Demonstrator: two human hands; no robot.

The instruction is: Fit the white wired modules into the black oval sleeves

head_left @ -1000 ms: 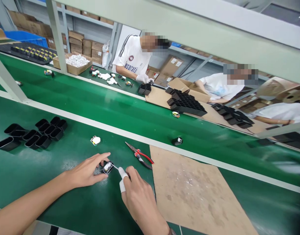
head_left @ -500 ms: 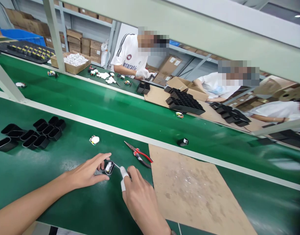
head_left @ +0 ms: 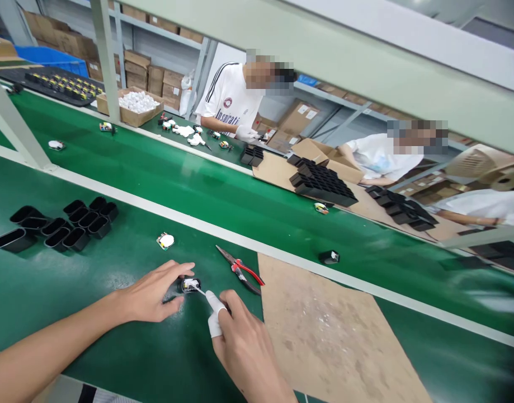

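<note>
My left hand [head_left: 150,295] rests on the green mat, its fingertips pinching a small black shell with white filling [head_left: 190,284]. My right hand [head_left: 244,344], with a white cot on the index finger, grips a thin metal probe [head_left: 199,290] whose tip touches the shell's opening. Red-handled pliers [head_left: 241,268] lie just beyond the hands. A small circuit board with a white blob [head_left: 165,241] lies behind my left hand. A cluster of empty black shells [head_left: 57,228] stands to the left.
A brown cardboard sheet [head_left: 332,330] lies to the right. On the conveyor belt [head_left: 223,201] ride a black part [head_left: 330,257] and small boards. Across it three people work beside black shells [head_left: 324,182] and cardboard boxes. Frame posts [head_left: 13,131] stand at left.
The black part and boards on the belt have drifted right. My hands stay at the shell, which has turned slightly under the probe. The view has shifted a little.
</note>
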